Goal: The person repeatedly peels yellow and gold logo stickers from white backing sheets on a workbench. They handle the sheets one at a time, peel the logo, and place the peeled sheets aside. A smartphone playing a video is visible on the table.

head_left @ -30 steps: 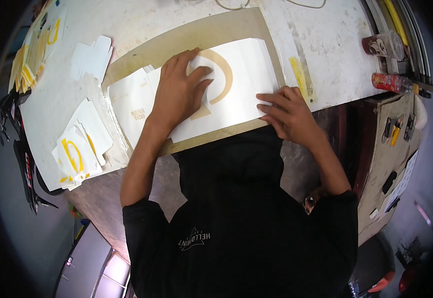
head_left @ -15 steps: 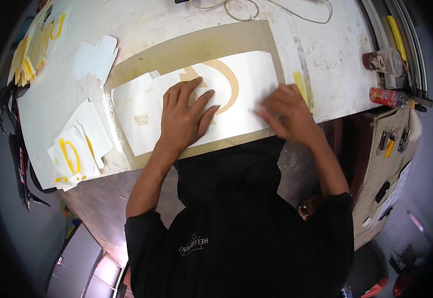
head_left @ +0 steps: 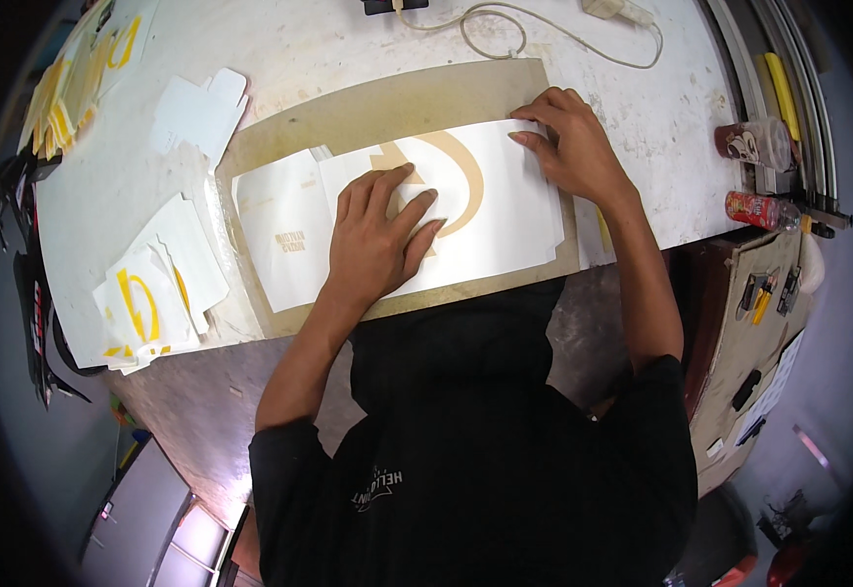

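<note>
A long white printed sheet (head_left: pixel 510 220) with tan shapes lies on a yellowish translucent mat (head_left: pixel 446 90) at the table's near side. My left hand (head_left: pixel 375 227) rests on the middle of the sheet, palm down with fingers spread. At the sheet's far right corner is my right hand (head_left: pixel 565 145), fingers curled: the thumb lies over the sheet and the index finger at its far edge, as a pinch on that edge. The corner itself is hidden under this hand. A narrow strip of white layers (head_left: pixel 321 154) shows at the sheet's far edge, left of centre.
Cut white pieces with yellow marks (head_left: pixel 142 311) lie at the left, with a pale blank (head_left: pixel 201 110) beyond them and another stack (head_left: pixel 59 103) far left. A cable (head_left: pixel 563 31) curls at the back. A cup (head_left: pixel 754 144) and a red-labelled bottle (head_left: pixel 761 209) lie at the right edge.
My right hand has moved away from me, from beside the sheet's right part to its far right corner. My left hand stays on the sheet. The whole view has shifted slightly.
</note>
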